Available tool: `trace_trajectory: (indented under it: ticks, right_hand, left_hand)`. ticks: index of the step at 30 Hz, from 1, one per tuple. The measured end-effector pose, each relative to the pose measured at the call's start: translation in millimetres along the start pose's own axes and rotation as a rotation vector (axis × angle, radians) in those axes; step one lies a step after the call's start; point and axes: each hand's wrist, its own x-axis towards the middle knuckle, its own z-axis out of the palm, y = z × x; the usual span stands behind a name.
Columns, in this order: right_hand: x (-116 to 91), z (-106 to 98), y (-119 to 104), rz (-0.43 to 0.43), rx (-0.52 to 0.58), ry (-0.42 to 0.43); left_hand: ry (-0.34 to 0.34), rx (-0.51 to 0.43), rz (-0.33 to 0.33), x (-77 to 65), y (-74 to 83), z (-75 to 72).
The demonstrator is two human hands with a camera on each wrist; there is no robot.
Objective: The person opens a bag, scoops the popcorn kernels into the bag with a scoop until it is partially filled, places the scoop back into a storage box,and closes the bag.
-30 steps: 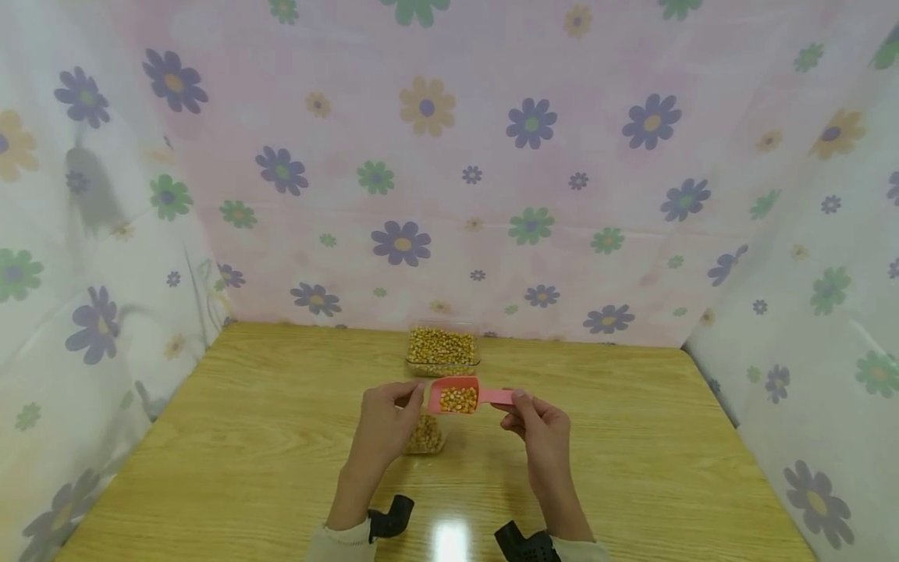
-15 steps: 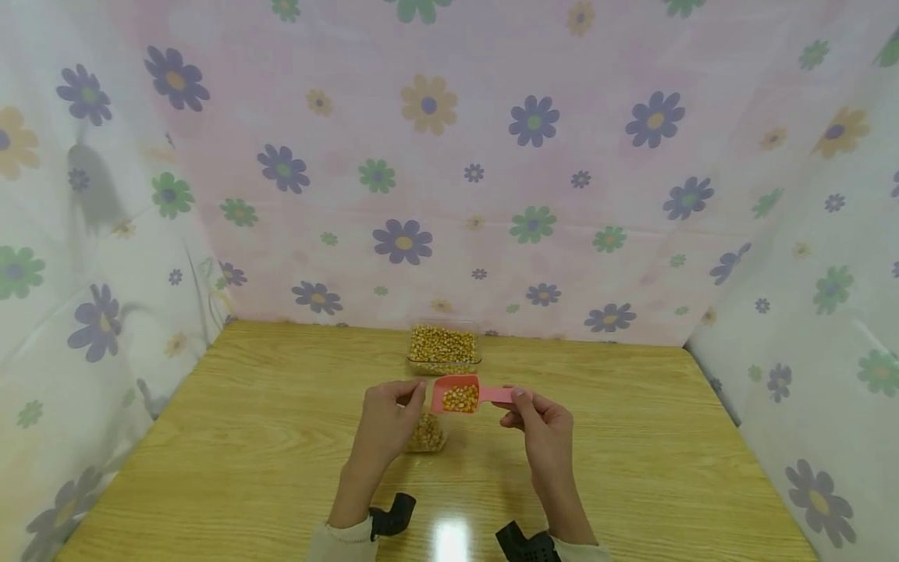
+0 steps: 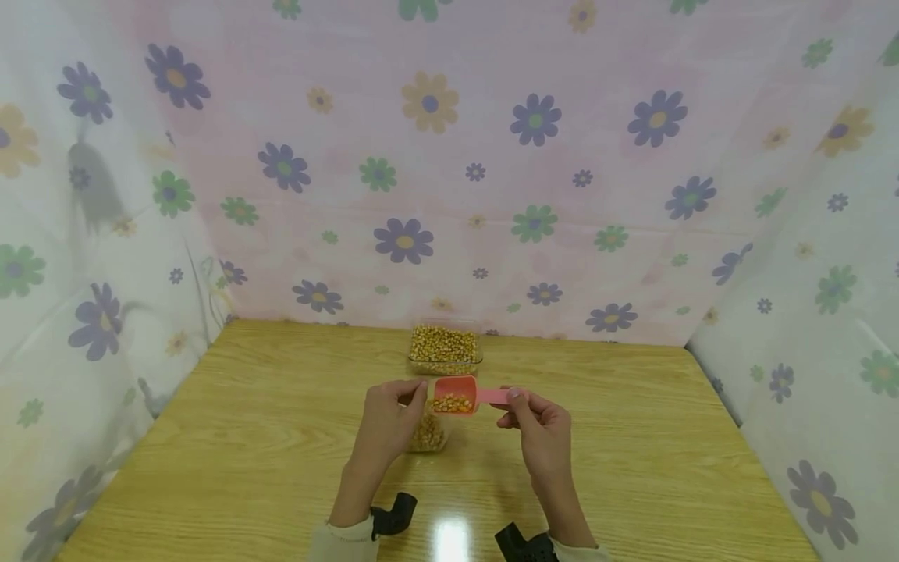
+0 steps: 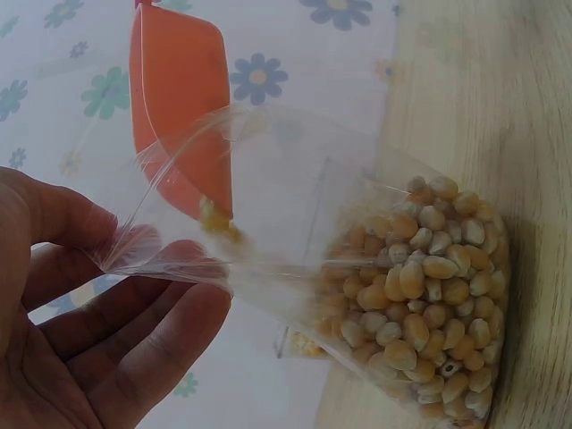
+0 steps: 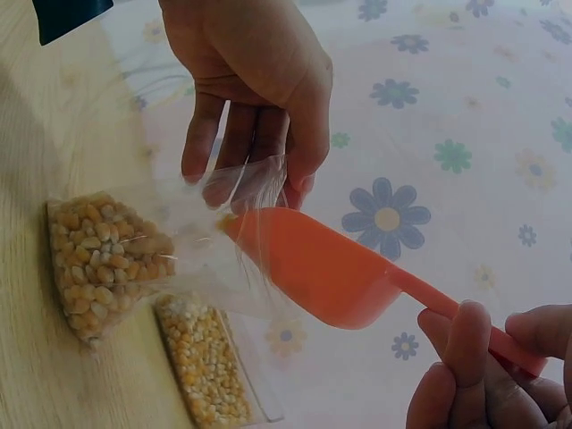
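Note:
My left hand [image 3: 388, 417] pinches the rim of a clear plastic bag [image 4: 277, 170] between thumb and fingers. Corn kernels [image 4: 429, 295] fill the lower part of the bag, which stands on the table. By its handle, my right hand [image 3: 544, 437] holds a pink-orange scoop [image 5: 326, 268]. The scoop's front lip reaches inside the bag's mouth, tilted down toward the left hand. Kernels lie gathered at that lip in the head view, and a few blurred ones show just off it in the left wrist view. The left hand and scoop partly hide the bag from above.
Behind the hands, a clear rectangular container [image 3: 445, 365] of corn kernels stands near the table's back edge. The wood-grain table [image 3: 632, 437] is enclosed by flowered cloth [image 3: 449, 195] at the back and sides. A black wrist mount [image 3: 395, 515] sits on each forearm.
The scoop has tipped further toward the bag, and its kernels have slid from the middle to the front lip. The left hand keeps its grip on the bag nearly unmoved.

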Motion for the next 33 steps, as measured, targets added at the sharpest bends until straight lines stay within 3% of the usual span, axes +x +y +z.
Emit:
trace_trajectory:
  ticks: [17, 33]
  right_hand:
    - [-1.8, 1.0, -3.5, -0.024, -0.033, -0.017]
    - [-12.8, 3.4, -19.0, -0.13, -0.121, -0.029]
  left_hand:
    - [0.004, -0.002, 0.017, 1.2, 0.6, -0.6]
    - [0.006, -0.013, 0.008, 0.1, -1.1, -1.4]
